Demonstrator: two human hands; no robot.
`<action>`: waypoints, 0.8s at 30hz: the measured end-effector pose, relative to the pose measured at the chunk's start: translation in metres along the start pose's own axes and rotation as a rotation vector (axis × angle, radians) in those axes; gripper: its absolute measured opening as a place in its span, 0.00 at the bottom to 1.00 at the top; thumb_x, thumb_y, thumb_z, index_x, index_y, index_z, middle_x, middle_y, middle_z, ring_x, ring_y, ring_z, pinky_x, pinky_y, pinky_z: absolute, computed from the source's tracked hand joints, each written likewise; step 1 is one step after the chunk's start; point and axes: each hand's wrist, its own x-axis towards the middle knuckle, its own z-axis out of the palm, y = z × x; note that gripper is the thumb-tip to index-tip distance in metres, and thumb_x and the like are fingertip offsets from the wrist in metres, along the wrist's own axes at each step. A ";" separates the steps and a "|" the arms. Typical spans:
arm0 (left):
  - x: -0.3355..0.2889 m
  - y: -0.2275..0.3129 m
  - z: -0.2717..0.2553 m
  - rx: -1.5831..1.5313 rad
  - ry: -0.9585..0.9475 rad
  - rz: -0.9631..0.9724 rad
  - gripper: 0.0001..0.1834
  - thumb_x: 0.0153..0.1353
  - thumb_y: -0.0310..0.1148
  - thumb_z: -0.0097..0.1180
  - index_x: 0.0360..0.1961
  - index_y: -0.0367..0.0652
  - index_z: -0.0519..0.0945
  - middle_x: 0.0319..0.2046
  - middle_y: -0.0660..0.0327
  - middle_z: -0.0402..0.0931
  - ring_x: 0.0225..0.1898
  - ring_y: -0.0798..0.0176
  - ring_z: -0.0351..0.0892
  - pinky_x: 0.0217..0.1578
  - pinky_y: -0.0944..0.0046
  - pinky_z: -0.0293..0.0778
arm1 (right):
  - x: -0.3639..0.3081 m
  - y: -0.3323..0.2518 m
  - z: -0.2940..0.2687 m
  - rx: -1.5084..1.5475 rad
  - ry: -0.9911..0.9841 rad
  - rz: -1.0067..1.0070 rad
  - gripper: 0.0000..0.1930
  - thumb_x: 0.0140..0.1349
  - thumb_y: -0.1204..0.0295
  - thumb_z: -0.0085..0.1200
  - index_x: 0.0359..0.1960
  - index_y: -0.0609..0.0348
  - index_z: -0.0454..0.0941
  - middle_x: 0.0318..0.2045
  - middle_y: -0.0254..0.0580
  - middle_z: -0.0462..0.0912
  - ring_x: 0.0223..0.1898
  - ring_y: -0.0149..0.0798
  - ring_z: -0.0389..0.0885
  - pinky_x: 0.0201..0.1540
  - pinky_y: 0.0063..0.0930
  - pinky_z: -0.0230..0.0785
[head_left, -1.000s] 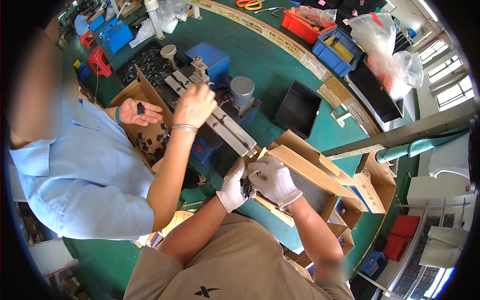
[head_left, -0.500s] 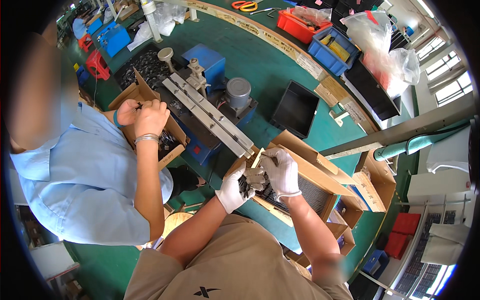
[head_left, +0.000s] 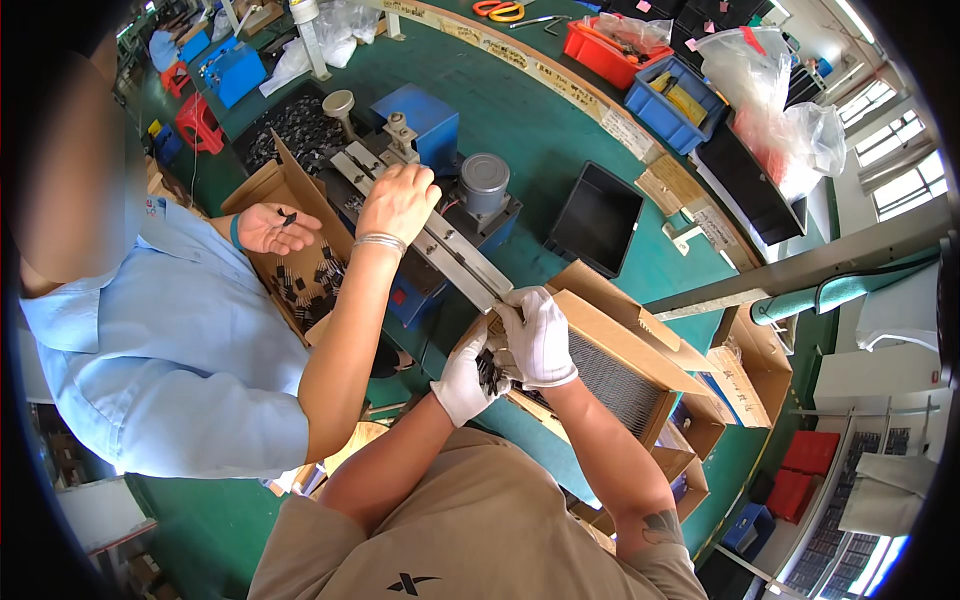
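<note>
A bunch of small black parts with metal legs (head_left: 488, 372) sits in my left hand (head_left: 460, 388), which wears a white glove and has its fingers curled round them. My right hand (head_left: 540, 342), gloved too, is closed at the lower end of the long metal rail (head_left: 455, 255); its fingertips hide whatever is between them. Its lower edge meets the left hand's fingers. Just right of it is an open cardboard box (head_left: 655, 412) holding rows of small dark parts (head_left: 610, 372). The rail slopes down toward me from a bench machine with a grey round cap (head_left: 484, 178).
At left, a co-worker's hand (head_left: 270, 230) lies palm up with a small black part; the other hand (head_left: 398, 205) reaches over the rail. Their cardboard box (head_left: 262, 190) holds loose black parts. A black tray (head_left: 594, 218) lies beyond my box. A metal post (head_left: 800, 262) crosses at right.
My right hand has moved up and left to the rail's end; the pale strip seen by it is now hidden. The co-worker's one hand has gone from the box to the rail; the other has opened.
</note>
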 end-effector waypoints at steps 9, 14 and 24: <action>-0.002 -0.004 0.009 0.119 -0.053 0.073 0.28 0.73 0.62 0.38 0.50 0.50 0.75 0.35 0.66 0.79 0.31 0.67 0.79 0.29 0.64 0.76 | -0.015 -0.035 -0.038 -0.308 -0.440 0.010 0.17 0.52 0.60 0.67 0.41 0.57 0.87 0.47 0.55 0.82 0.46 0.55 0.82 0.49 0.44 0.75; 0.003 -0.006 0.014 -0.032 -0.088 -0.042 0.25 0.74 0.58 0.41 0.52 0.49 0.76 0.37 0.63 0.80 0.34 0.63 0.81 0.32 0.61 0.79 | -0.024 -0.008 -0.030 -0.117 -0.381 0.061 0.13 0.52 0.61 0.66 0.33 0.57 0.86 0.42 0.49 0.84 0.43 0.52 0.83 0.48 0.45 0.76; 0.004 0.002 -0.004 0.094 -0.138 -0.054 0.20 0.73 0.53 0.47 0.54 0.52 0.77 0.37 0.62 0.82 0.29 0.62 0.80 0.22 0.67 0.73 | 0.001 -0.014 -0.040 0.011 -0.210 0.184 0.08 0.63 0.73 0.58 0.37 0.65 0.77 0.28 0.55 0.81 0.31 0.56 0.82 0.36 0.42 0.75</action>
